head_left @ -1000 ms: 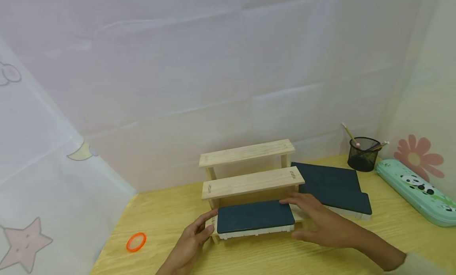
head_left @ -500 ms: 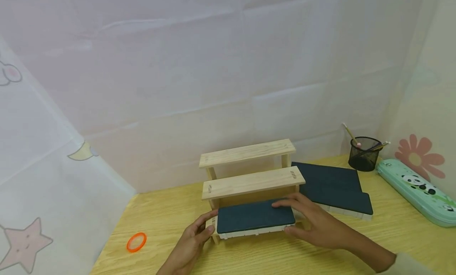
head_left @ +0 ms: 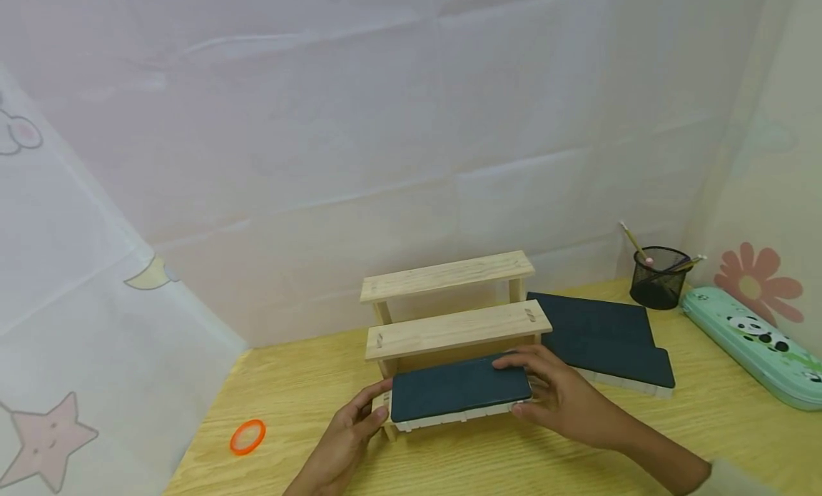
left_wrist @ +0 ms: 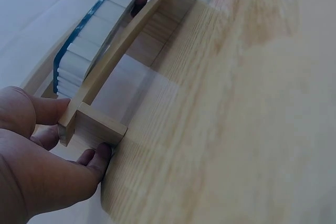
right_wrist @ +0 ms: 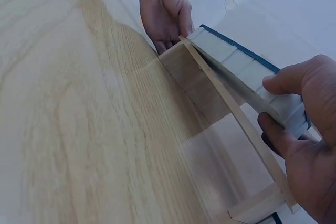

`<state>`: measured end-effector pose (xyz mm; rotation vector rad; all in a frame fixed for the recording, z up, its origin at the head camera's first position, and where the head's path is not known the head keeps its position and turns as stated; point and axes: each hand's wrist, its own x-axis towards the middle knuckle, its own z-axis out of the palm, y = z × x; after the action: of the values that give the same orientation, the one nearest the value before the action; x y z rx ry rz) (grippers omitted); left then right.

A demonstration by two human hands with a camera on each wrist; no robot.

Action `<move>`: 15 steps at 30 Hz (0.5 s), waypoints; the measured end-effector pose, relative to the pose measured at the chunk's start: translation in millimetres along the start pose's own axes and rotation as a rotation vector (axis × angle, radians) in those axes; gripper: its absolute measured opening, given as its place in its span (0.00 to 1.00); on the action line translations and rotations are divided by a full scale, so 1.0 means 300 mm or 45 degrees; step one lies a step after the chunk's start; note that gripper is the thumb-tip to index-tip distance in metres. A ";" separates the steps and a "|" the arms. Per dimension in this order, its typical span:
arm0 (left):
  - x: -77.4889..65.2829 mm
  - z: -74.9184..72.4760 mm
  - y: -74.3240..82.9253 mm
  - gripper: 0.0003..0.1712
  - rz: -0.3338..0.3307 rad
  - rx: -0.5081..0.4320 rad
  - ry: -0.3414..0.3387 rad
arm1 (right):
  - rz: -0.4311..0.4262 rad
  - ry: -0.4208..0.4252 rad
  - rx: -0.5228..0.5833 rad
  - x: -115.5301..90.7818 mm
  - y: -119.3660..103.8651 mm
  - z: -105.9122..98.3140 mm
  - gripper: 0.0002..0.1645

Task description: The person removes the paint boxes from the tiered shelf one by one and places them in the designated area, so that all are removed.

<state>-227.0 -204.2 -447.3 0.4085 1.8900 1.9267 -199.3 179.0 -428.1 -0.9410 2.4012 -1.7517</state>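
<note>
A stepped wooden stand [head_left: 456, 329] with three tiers stands on the table. On its lowest tier lies a flat box [head_left: 459, 389] with a dark blue lid and white ribbed sides. My right hand [head_left: 565, 400] grips the box's right end, fingers over the lid and underneath. In the right wrist view this end of the box [right_wrist: 236, 64] is tilted up off the tier, leaving a gap. My left hand [head_left: 343, 439] holds the left end of the lowest tier; the left wrist view shows its fingers [left_wrist: 52, 109] around the board's end and beside the leg.
A similar dark-lidded box [head_left: 604, 342] lies on the table right of the stand. Behind it are a black mesh pen cup [head_left: 655, 285] and a green panda pencil case [head_left: 758, 346]. An orange ring [head_left: 247, 437] lies at left. A white sheet hangs behind.
My right hand has moved left onto the box's right end and taken hold of it. The right end has risen slightly. My left hand has stayed on the stand.
</note>
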 end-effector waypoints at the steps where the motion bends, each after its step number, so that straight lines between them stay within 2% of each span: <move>1: 0.000 0.001 0.000 0.32 0.000 -0.001 0.001 | 0.008 0.003 0.037 -0.001 -0.001 0.001 0.32; 4: -0.001 0.003 -0.001 0.32 -0.001 0.000 0.006 | 0.012 0.023 0.109 -0.005 -0.002 0.005 0.32; 15: 0.001 0.000 0.005 0.35 -0.046 -0.011 0.017 | -0.054 0.075 0.174 -0.004 -0.020 0.007 0.32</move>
<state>-227.6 -204.1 -445.9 0.3575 1.8838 1.9184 -195.0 176.7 -424.0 -0.9431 2.2755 -1.9562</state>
